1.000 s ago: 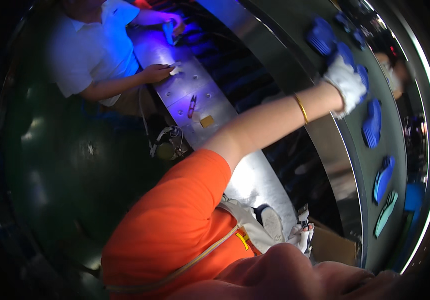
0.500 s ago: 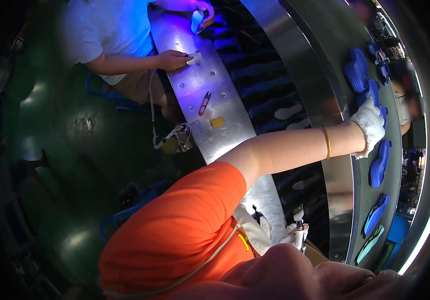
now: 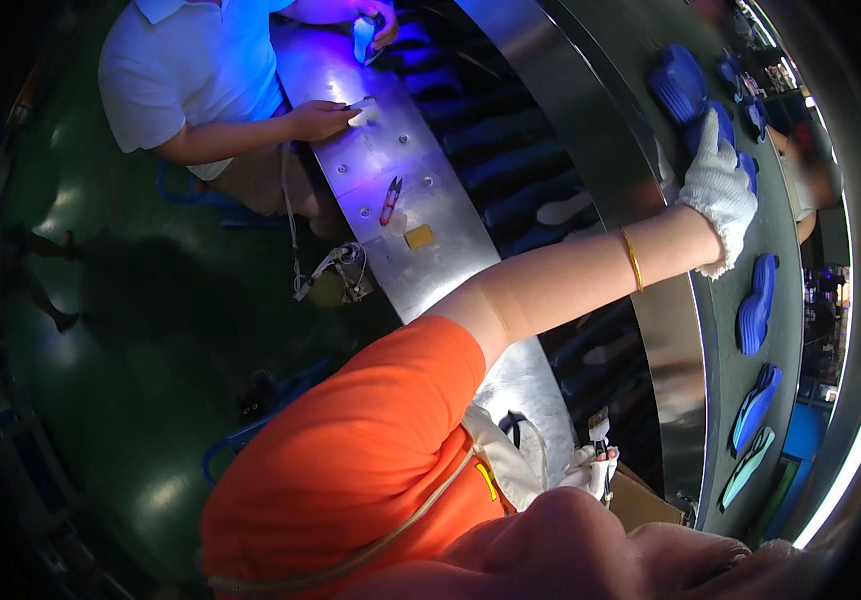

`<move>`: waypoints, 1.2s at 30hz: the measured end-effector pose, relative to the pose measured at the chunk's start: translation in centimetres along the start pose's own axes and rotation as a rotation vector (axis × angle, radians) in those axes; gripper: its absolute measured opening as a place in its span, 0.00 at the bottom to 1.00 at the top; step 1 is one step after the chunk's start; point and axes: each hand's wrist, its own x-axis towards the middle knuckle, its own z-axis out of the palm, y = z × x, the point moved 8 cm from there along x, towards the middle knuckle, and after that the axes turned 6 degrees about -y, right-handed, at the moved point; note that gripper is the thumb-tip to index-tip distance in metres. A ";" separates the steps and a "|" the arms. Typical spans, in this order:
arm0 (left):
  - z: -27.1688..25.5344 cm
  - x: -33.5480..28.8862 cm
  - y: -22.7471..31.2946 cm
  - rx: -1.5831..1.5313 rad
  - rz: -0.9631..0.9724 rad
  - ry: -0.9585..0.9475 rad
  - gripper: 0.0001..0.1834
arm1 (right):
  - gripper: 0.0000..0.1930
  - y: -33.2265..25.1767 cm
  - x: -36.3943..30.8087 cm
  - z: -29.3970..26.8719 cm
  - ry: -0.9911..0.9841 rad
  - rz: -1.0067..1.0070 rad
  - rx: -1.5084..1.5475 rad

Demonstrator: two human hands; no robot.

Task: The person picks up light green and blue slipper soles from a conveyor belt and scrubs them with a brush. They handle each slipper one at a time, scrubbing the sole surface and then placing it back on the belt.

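Note:
My left hand (image 3: 722, 195), in a white knitted glove, reaches across to the conveyor at the right. Its index finger is stretched out over a blue shoe sole (image 3: 747, 168), and the hand covers much of that sole. The other fingers show only in part. My right hand (image 3: 590, 472), with white covering and bare fingertips, is low in the picture near my chest. It is closed around a small flat brush (image 3: 599, 430) with pale bristles pointing up. Another blue sole (image 3: 678, 85) lies just beyond my left hand.
More soles lie nearer on the dark conveyor belt (image 3: 725, 340): a blue one (image 3: 758, 305) and a mint-green one (image 3: 747, 468). The steel bench (image 3: 440, 275) bears a yellow block (image 3: 419, 237) and red snips (image 3: 390, 200). A co-worker (image 3: 190, 80) in white works under blue light.
My left hand has moved farther away and a little left, its index finger now stretched out. The soles have shifted away along the conveyor. My right hand stays on the brush.

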 end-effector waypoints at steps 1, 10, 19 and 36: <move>-0.1 0.0 0.0 0.011 -0.004 0.035 0.26 | 0.14 -0.1 -0.3 0.9 -0.001 0.024 0.045; 0.4 -0.1 1.1 0.072 0.040 -0.005 0.19 | 0.15 0.5 -3.2 -2.8 0.279 -0.055 -0.189; 1.2 0.6 1.3 0.075 0.059 0.085 0.18 | 0.15 0.3 -3.6 -1.4 0.238 0.033 -0.073; -1.9 -3.0 4.9 0.066 0.423 0.423 0.22 | 0.12 -0.9 -3.4 -1.4 0.106 -0.139 -0.158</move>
